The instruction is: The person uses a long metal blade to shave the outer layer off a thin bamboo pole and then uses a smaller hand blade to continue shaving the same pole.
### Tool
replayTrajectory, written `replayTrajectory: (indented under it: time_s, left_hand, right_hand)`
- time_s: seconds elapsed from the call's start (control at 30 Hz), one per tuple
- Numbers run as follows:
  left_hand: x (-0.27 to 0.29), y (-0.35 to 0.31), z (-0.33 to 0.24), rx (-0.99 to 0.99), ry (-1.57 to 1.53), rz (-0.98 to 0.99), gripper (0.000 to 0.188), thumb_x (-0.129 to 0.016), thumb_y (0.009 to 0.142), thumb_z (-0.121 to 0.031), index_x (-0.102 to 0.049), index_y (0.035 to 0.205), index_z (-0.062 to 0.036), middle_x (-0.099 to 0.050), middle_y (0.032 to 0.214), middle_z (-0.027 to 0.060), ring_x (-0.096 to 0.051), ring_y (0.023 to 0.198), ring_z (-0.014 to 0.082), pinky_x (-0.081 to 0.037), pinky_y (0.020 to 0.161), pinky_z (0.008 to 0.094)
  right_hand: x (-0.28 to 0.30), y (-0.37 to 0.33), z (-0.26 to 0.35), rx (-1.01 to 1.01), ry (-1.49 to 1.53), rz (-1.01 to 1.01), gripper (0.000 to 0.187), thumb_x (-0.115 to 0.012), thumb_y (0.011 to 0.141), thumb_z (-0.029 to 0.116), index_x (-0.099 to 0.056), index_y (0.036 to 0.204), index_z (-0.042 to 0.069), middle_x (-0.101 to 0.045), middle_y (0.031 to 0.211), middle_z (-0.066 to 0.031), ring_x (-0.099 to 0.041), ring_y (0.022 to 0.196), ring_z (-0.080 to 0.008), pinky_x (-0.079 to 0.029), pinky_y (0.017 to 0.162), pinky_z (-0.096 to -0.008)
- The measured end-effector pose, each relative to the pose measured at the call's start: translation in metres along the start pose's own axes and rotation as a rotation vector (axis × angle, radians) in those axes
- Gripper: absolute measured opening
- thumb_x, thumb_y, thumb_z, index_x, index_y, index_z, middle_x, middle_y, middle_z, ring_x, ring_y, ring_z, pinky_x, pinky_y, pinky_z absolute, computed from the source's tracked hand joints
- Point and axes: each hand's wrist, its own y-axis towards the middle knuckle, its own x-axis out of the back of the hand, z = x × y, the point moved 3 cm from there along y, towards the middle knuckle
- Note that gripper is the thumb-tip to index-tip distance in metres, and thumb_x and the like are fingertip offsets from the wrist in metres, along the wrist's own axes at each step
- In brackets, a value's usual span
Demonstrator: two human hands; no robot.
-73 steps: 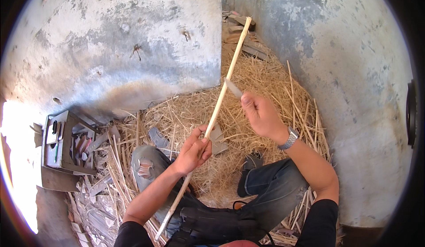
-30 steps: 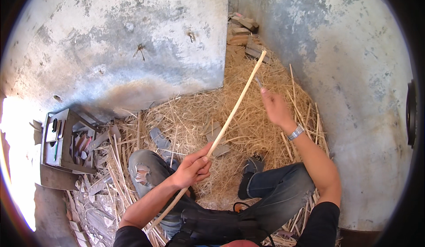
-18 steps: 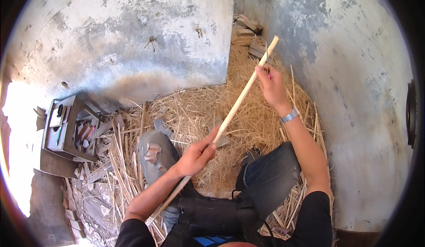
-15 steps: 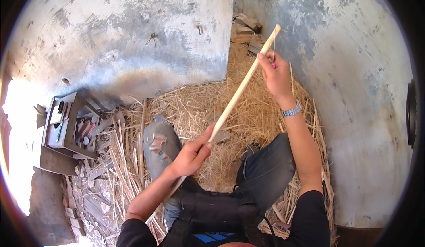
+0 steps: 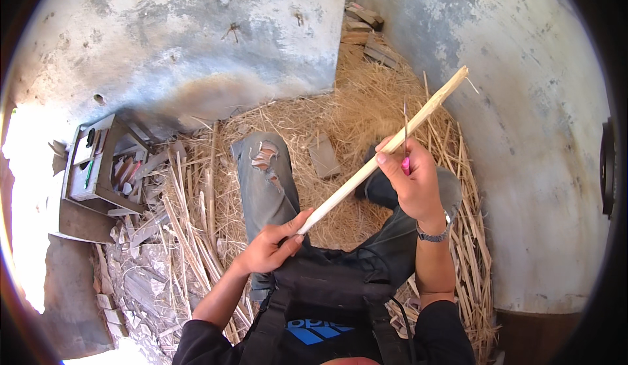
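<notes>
A long pale wooden stick [image 5: 353, 184] slants across my lap, its far end up and to the right. My left hand [image 5: 268, 247] is closed round the stick's near end, by my left thigh. In my right hand [image 5: 418, 185] is a small knife [image 5: 405, 164] with a pink handle; its thin blade points up and crosses the stick's upper half. My right thumb and fingers also press on the stick there. A thin curl of wood hangs off the stick's far tip. The palm side of both hands is hidden.
Straw and wood shavings [image 5: 366, 90] cover the floor, with split strips [image 5: 468, 254] lying at the right. A small wooden stand [image 5: 98, 169] holding tools is at the left. Bricks [image 5: 366, 21] lie in the far corner between worn walls [image 5: 523, 136]. A flat block [image 5: 324, 157] lies ahead.
My right hand with the knife has come nearer and lower along the stick. The stick has tilted flatter, its tip swinging right and down. My left knee has shifted slightly right.
</notes>
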Motion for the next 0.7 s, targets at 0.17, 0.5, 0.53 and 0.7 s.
replayTrajectory:
  time_s: [0.17,0.5,0.53,0.7]
  left_hand:
    - [-0.017,0.027,-0.001,0.041,0.028,-0.007,0.057,-0.052,0.102,-0.005,-0.035,0.155,-0.0029,-0.056,0.068,0.004,-0.053,0.062,0.0111,-0.047,0.063,0.0283]
    - [-0.019,0.06,-0.008,0.107,0.251,0.012,0.043,-0.058,0.098,-0.006,-0.055,0.141,-0.0004,-0.07,0.09,0.0226,-0.07,0.073,0.0243,-0.052,0.071,0.0376]
    - [-0.02,0.063,-0.009,0.103,0.267,0.014,0.043,-0.058,0.098,-0.006,-0.055,0.141,-0.0004,-0.07,0.09,0.0226,-0.07,0.073,0.0243,-0.052,0.071,0.0376]
    - [-0.03,0.056,0.007,0.167,0.127,-0.145,0.044,-0.057,0.101,-0.005,-0.053,0.144,0.0,-0.056,0.069,0.0015,-0.051,0.064,0.0053,-0.045,0.061,0.0253]
  right_hand:
    - [0.003,-0.027,-0.036,-0.115,0.134,-0.067,0.015,-0.067,0.097,0.011,-0.06,0.105,0.001,-0.043,0.062,0.0101,-0.032,0.055,0.0012,-0.023,0.049,-0.021]
    - [0.003,-0.047,-0.101,-0.275,0.365,-0.175,0.014,-0.065,0.097,0.009,-0.059,0.107,0.001,-0.043,0.062,0.0106,-0.033,0.053,0.0019,-0.024,0.05,-0.0195]
    - [0.006,-0.04,-0.105,-0.263,0.376,-0.179,0.014,-0.065,0.097,0.009,-0.059,0.107,0.001,-0.043,0.062,0.0106,-0.033,0.053,0.0019,-0.024,0.05,-0.0195]
    - [0.001,-0.015,-0.111,-0.196,0.249,-0.024,0.015,-0.064,0.098,0.01,-0.059,0.11,0.002,-0.044,0.066,0.0102,-0.035,0.058,0.0021,-0.024,0.052,-0.0183]
